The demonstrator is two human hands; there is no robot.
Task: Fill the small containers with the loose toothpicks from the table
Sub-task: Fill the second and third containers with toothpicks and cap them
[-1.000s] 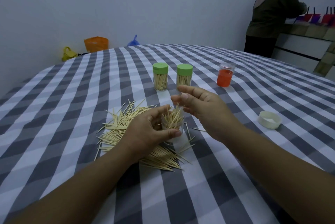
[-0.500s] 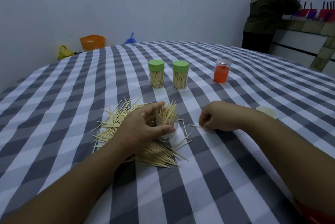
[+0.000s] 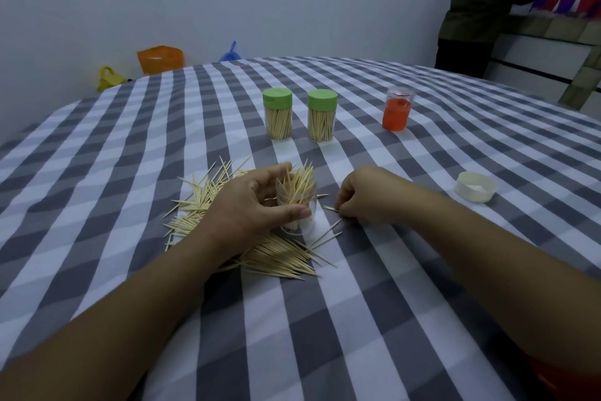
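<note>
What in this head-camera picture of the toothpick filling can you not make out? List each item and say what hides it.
- Lower wall of the clear container, head view: covered by the left hand.
- Fingertips of the right hand: curled under, so its grip on a stray toothpick is unclear.
- Part of the loose toothpicks: under the left wrist.
- Contents of the orange container: too small and dim.

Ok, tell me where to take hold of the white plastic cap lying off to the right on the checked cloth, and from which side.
Grip the white plastic cap by its round rim, coming straight down from above. It lies open side up, low and apart from everything else, so fingers can likely pinch across opposite sides of the wall.
</note>
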